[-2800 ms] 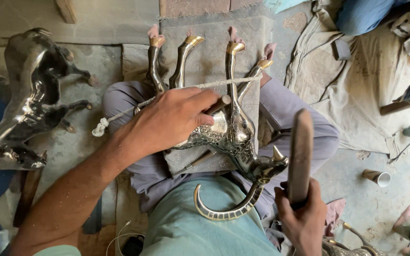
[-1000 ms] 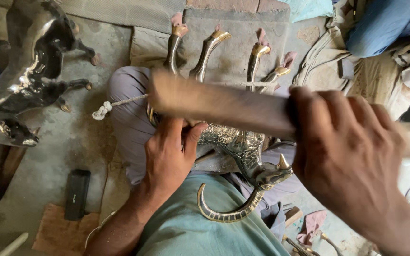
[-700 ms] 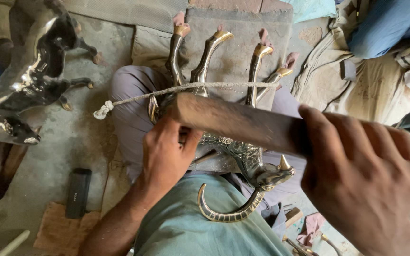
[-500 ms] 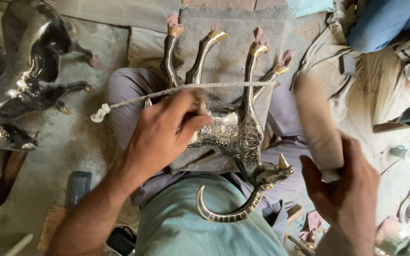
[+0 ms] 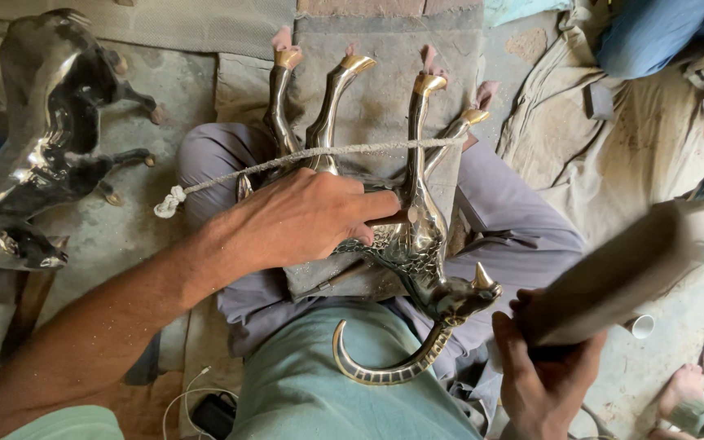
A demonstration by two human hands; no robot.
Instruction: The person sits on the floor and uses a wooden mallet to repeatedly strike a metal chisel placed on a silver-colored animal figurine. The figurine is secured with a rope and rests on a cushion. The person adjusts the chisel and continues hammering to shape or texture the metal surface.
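A shiny brass animal figure [image 5: 417,244] lies upside down in my lap, its four legs pointing away and its curved horn [image 5: 376,371] toward my belly. A white rope [image 5: 287,161] is tied across the legs. My left hand [image 5: 303,220] rests on the figure's body and holds a small metal punch [image 5: 393,218] against it. My right hand [image 5: 543,379] at the lower right grips a thick wooden mallet [image 5: 625,273], raised and tilted up to the right, apart from the figure.
Another polished metal animal figure [image 5: 42,138] lies on the floor at the left. A grey cloth pad [image 5: 385,90] lies under the legs. Beige cloths [image 5: 621,147] cover the floor at the right, with small white cups [image 5: 641,326] nearby. Another person's foot [image 5: 690,391] shows at the lower right.
The mallet was swung across onto the punch, then drawn back to the right and lifted. My left hand stayed on the figure with the punch.
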